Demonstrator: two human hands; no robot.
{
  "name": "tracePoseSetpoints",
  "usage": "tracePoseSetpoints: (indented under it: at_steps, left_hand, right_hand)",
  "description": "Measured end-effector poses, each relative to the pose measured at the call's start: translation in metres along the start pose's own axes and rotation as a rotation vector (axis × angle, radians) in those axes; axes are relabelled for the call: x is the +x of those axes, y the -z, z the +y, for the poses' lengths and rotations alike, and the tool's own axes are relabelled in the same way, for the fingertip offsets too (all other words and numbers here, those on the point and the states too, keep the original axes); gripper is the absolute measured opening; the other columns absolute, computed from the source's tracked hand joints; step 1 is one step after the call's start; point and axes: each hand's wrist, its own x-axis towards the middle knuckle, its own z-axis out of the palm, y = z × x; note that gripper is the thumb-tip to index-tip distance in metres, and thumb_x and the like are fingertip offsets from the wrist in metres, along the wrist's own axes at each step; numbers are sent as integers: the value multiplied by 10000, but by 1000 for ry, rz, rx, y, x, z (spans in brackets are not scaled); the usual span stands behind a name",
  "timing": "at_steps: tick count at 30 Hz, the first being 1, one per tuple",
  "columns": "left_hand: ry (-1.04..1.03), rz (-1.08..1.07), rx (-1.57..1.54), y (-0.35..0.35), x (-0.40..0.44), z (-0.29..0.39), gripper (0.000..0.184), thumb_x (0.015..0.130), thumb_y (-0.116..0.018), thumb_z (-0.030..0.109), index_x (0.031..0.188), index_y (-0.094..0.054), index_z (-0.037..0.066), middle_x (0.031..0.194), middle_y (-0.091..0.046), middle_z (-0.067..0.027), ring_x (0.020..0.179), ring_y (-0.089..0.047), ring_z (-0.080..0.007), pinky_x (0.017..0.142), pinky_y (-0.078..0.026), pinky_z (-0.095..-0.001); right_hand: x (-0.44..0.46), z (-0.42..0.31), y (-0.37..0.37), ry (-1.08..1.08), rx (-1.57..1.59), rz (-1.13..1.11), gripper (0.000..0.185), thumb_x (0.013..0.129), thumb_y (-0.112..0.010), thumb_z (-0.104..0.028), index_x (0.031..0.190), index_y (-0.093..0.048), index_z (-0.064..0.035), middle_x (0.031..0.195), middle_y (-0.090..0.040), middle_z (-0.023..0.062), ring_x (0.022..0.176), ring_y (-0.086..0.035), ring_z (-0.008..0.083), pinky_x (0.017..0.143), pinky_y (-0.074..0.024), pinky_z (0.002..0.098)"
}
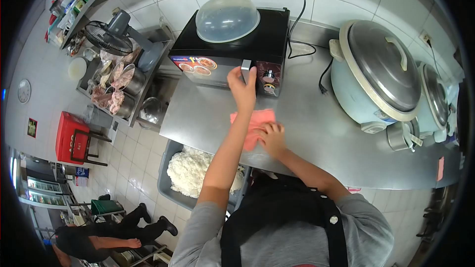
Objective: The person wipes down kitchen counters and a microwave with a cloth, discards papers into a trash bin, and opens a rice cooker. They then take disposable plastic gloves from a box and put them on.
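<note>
My left hand [242, 88] is closed around the silver door handle [246, 65] of a black microwave [208, 75], thumb on one side and fingers on the other. The microwave door looks closed. Just below, my right hand [272, 138] presses a pink cloth [261, 117] onto the steel counter [302, 118], its fingers bent over the fabric. A translucent domed cover [227, 19] rests on top of the microwave. Two control knobs [268, 76] sit right of the handle.
A large rice cooker [356, 76] stands at the right, with a smaller cooker [433, 96] and metal pot [400, 136] beside it. A loose plug [322, 90] lies nearby. Below the counter is a grey tub [165, 183] of rice. Another person [99, 235] is at lower left.
</note>
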Motion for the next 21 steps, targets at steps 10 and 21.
tracePoseSetpoints:
  at_steps: [10,21]
  left_hand:
    - [97,177,66,-31,4,0,422,698,-825,316,802,-574,-6,640,-540,-34,584,-471,-151,563,-422,-323]
    - [-21,402,71,147,-63,-41,411,1006,-326,356,1064,-508,-8,925,-537,-98,891,-501,-192,837,-393,-326]
  right_hand:
    - [0,43,101,-378,-76,-228,499,741,-680,-382,1161,-583,-131,1224,-480,94,1200,-401,292,992,-300,522]
    - [-1,31,80,233,-70,-156,501,767,-665,-389,1241,-562,-263,1330,-445,86,1214,-399,309,994,-334,502]
